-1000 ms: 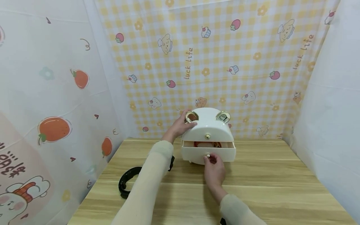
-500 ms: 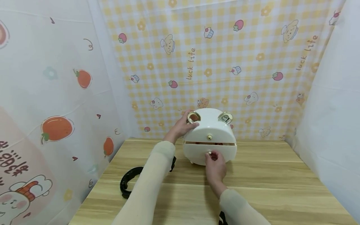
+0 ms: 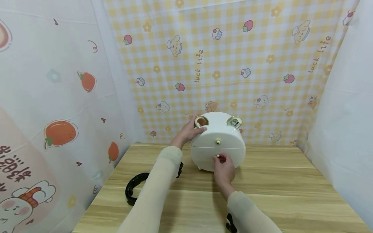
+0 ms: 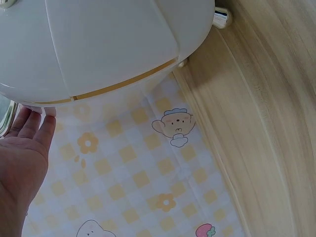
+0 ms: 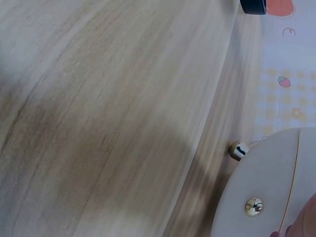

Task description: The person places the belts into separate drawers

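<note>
A person in cream sleeves works at a glossy white rounded box (image 3: 209, 137) with two round gold-rimmed ears (image 3: 234, 122), the box standing upright on a pale wood-grain table (image 3: 276, 181) in front of a yellow-and-white checked cloth (image 3: 186, 48) printed with strawberries and cupcakes. The left hand (image 3: 187, 132) is spread over the box's left shoulder, its thumb and straight fingers either side of the left ear, apparently to brace the box against any push or pull at its front. The right hand (image 3: 224, 170), in front of the box, pinches the small gold knob (image 3: 217, 156) of the white lower drawer (image 3: 204, 158) between thumb and fingers, a grip that seems suited to guiding the drawer straight; the right wrist view catches too little of the hand to confirm it.

The lower drawer sits flush, or nearly so, in the box, with only a fine seam dividing it from the white upper compartment (image 3: 204, 139), which bears its own round gold knob (image 3: 218, 142). A tan line at the drawer's edge in the left wrist view may be a narrow gap or trim. Whatever either compartment holds is hidden. Short gold feet (image 5: 238, 150) lift the box, probably giving the curved base a steady stand. A glossy black curved band (image 3: 132, 189) lies left of the box, nearer the person, partly covered by the left sleeve (image 3: 154, 191).
</note>
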Demonstrator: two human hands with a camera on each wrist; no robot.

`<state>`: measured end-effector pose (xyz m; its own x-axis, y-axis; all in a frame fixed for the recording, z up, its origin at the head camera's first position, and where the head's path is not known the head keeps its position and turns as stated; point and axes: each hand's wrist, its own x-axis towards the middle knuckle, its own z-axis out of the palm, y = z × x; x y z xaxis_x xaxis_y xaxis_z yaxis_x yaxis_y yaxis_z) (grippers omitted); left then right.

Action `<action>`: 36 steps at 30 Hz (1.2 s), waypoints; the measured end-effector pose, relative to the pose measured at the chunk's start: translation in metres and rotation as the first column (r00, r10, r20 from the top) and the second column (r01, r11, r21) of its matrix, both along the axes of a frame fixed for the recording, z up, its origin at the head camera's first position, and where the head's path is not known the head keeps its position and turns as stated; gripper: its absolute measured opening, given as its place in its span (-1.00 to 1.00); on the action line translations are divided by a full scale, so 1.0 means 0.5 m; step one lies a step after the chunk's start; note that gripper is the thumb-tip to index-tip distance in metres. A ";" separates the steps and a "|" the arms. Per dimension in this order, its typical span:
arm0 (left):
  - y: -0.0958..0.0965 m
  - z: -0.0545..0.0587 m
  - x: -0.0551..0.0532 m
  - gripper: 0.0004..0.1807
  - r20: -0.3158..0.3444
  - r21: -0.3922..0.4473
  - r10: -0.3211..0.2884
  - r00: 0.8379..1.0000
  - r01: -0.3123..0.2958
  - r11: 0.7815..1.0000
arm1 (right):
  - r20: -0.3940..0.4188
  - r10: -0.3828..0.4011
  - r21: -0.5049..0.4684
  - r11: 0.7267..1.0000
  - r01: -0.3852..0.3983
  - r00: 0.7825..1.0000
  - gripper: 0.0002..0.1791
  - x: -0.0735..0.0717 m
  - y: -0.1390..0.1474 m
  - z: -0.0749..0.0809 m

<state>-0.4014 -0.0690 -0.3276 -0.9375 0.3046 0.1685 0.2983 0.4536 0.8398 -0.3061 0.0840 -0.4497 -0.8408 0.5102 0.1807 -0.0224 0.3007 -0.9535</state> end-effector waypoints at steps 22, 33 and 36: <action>-0.001 -0.002 -0.001 -0.21 -0.014 -0.012 0.010 1.000 -0.011 1.000 | -0.028 0.012 0.002 1.000 -0.012 1.000 -0.70 0.004 0.004 -0.006; -0.002 0.002 0.000 -0.21 -0.011 -0.011 0.000 1.000 0.000 1.000 | -0.002 -0.002 -0.029 1.000 0.002 1.000 -0.62 0.033 0.006 -0.058; -0.002 0.002 0.000 -0.21 -0.009 -0.009 -0.004 1.000 0.003 1.000 | 0.022 0.000 -0.043 0.999 0.001 1.000 -0.60 0.039 0.005 -0.073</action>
